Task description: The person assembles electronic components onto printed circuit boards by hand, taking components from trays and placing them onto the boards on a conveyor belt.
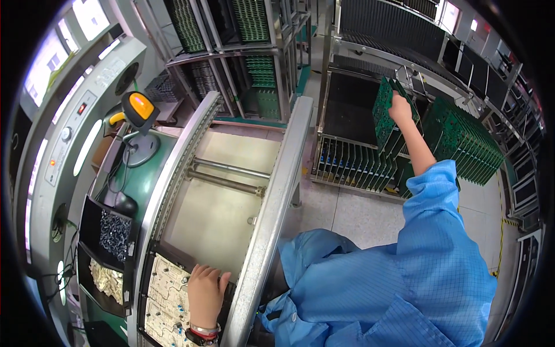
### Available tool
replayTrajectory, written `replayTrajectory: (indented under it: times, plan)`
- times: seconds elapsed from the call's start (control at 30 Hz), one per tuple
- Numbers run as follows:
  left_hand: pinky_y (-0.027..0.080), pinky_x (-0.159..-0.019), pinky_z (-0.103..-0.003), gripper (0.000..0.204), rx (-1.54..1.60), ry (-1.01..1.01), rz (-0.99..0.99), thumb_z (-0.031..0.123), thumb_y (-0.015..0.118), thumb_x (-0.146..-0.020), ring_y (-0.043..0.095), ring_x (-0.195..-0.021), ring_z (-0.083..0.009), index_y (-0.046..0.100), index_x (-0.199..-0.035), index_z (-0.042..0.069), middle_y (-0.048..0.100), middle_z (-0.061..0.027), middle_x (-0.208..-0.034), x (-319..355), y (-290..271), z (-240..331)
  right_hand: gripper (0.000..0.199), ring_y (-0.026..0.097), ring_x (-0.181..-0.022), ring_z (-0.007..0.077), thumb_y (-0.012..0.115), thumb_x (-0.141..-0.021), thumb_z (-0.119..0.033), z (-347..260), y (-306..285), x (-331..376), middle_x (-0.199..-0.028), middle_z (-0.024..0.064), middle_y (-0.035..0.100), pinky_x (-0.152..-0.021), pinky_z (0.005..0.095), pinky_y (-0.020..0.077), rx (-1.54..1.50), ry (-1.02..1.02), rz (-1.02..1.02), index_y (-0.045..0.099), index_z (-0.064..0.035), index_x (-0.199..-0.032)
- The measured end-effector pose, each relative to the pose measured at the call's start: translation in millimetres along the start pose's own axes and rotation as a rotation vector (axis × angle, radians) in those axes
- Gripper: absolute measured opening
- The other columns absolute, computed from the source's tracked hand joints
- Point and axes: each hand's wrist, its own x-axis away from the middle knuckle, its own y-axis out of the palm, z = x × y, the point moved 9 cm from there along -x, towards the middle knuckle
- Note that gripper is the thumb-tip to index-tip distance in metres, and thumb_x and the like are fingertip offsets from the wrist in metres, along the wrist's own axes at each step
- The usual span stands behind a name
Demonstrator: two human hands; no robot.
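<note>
The left hand (204,287) lies flat, fingers spread and gripping nothing, on a pale circuit panel (165,301) between two conveyor rails (272,202); the panel's lower part is cut off by the picture's edge. The right hand (400,108), reaching far out in a blue sleeve (433,231), pinches a green circuit board (384,113) above a slotted rack (358,162). More green boards (465,141) stand just beside. A yellow scanner (139,110) stands well apart.
</note>
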Motion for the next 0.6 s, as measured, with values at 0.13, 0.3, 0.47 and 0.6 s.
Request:
replayTrajectory:
  times: [0.13, 0.3, 0.47, 0.6]
  plan:
    - [0.046, -0.073, -0.042, 0.022, 0.014, -0.042, -0.030, 0.023, 0.064, -0.081, 0.058, -0.073, -0.0321, 0.066, -0.072, 0.003, 0.062, -0.0134, -0.071, 9, -2, -5, 0.061, 0.060, -0.091, 0.0407, 0.060, -0.070, -0.002, -7, -55, 27, -0.097, 0.0239, 0.063, -0.078, 0.0477, 0.0490, -0.084, -0.044, 0.229, 0.048, -0.0112, -0.129]
    - [0.046, -0.061, -0.042, 0.025, -0.129, -0.259, -0.105, 0.029, 0.062, -0.083, 0.058, -0.065, -0.0328, 0.067, -0.070, 0.007, 0.061, -0.0135, -0.064, 55, -9, -30, 0.045, 0.059, -0.101, 0.0353, 0.060, -0.078, 0.002, -65, -145, 97, -0.110, 0.0156, 0.062, -0.083, 0.0397, 0.0482, -0.298, -0.342, 0.219, 0.058, -0.0124, -0.121]
    - [0.045, -0.052, -0.044, 0.027, -0.205, -0.516, -0.194, 0.030, 0.058, -0.086, 0.057, -0.055, -0.0364, 0.069, -0.080, 0.006, 0.059, -0.0162, -0.060, 98, -22, -57, 0.039, 0.061, -0.101, 0.0325, 0.054, -0.074, 0.011, -144, -199, 173, -0.106, 0.0144, 0.065, -0.085, 0.0361, 0.0498, -0.447, -0.853, 0.224, 0.063, -0.0033, -0.109]
    - [0.047, -0.071, -0.048, 0.024, -0.064, -0.196, 0.172, 0.023, 0.056, -0.087, 0.060, -0.081, -0.0398, 0.063, -0.090, 0.001, 0.063, -0.0213, -0.087, 109, -64, -23, 0.040, 0.060, -0.106, 0.0317, 0.054, -0.069, 0.010, -208, -183, 199, -0.106, 0.0122, 0.066, -0.089, 0.0383, 0.0495, -0.435, -1.208, 0.317, 0.064, -0.0017, -0.106]
